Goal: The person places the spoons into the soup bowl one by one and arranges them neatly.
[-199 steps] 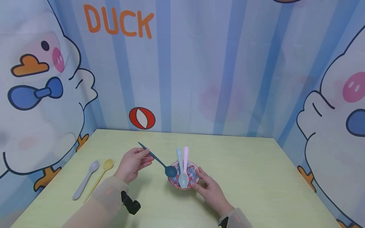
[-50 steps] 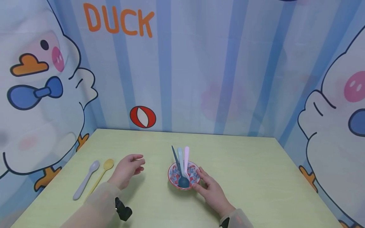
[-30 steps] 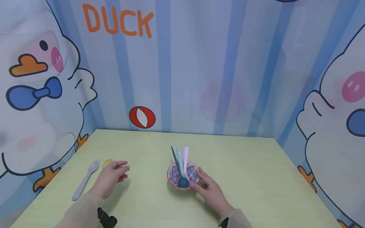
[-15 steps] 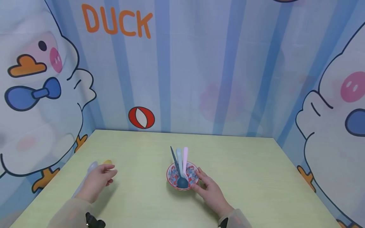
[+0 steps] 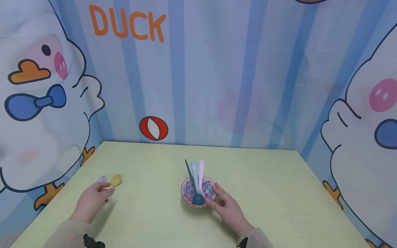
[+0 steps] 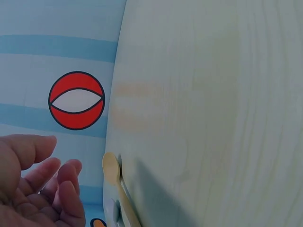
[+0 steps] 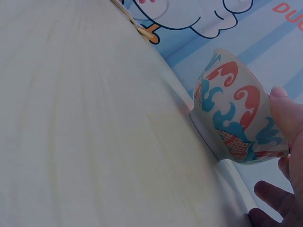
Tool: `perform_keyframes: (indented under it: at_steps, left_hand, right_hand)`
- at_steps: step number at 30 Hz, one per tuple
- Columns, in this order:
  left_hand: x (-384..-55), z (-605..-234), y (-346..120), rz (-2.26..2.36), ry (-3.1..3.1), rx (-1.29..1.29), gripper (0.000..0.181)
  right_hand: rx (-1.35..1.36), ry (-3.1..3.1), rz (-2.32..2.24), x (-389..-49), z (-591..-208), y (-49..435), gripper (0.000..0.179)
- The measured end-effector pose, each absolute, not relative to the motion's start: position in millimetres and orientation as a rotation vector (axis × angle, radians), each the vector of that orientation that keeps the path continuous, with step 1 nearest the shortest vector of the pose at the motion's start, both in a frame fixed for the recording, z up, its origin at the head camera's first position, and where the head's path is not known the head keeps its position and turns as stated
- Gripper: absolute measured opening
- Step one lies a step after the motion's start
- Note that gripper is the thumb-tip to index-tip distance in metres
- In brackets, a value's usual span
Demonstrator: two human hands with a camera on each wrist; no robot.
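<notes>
My left hand (image 5: 90,204) hovers over the handle of a yellow spoon (image 5: 116,179) on the table. In the left wrist view, its thumb and loosely bent fingers (image 6: 71,201) are apart, and the spoon lies beyond them. A lilac spoon (image 5: 101,179) shows only its tip past this hand. With thumb at the rim and fingers round the side, my right hand (image 5: 231,208) holds a small red-and-blue patterned bowl (image 7: 232,111). Inside the bowl lean a dark blue spoon (image 5: 198,198), a light blue spoon (image 5: 194,168) and a pink spoon (image 5: 201,168).
The pale wooden table (image 5: 263,179) runs back to a striped curtain (image 5: 211,69) printed with ducks and a red ball. Tabletop lies between the spoons at the left and the bowl in the middle.
Earlier, my left hand held the dark blue spoon, which now rests in the bowl. The left hand has since moved left, over the yellow spoon. My right hand stays at the bowl.
</notes>
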State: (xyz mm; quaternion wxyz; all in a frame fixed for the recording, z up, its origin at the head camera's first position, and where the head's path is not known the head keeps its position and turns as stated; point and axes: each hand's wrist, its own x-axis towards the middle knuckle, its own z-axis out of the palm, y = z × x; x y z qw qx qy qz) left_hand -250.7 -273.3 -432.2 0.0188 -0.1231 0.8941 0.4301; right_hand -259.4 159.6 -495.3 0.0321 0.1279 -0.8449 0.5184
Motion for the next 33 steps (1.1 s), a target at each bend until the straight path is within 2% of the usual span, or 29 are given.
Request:
perform_keyframes:
  at_steps: [11,19,33]
  left_hand:
    - [-249.9,-432.2,-282.5,1.123,2.826,-0.462,0.057]
    - [-252.0,-443.7,-291.3,1.042,2.761,-0.544,0.049]
    - [-248.4,-451.3,-301.6,0.978,2.746,-0.541,0.035]
  right_hand:
    - [0.404,-2.584,1.589,-259.1,-496.9,160.1,0.063]
    - [0.381,-2.597,1.611,-258.2,-496.3,158.8,0.062]
    - [0.379,-2.611,1.622,-260.5,-497.9,158.9,0.062]
